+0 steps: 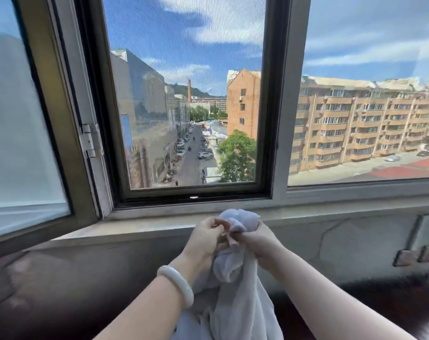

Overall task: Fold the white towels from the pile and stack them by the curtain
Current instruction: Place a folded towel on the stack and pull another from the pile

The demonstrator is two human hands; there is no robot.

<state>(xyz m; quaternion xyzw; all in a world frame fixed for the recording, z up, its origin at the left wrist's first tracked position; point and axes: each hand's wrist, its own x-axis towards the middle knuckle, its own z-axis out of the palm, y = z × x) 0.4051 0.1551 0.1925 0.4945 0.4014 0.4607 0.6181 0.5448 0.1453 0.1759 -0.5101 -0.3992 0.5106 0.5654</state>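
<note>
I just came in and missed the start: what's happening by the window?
A person holds a white towel up in front of the window sill with both hands. The right hand grips its bunched top; the left hand, a pale bangle on its wrist, pinches a fold beside it. The rest hangs crumpled, not yet folded.

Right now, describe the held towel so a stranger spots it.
Below the window sill, the left hand and right hand meet. The towel is the white cloth bunched between them, hanging down; unlike the white bracelet, it is soft and crumpled.
</note>
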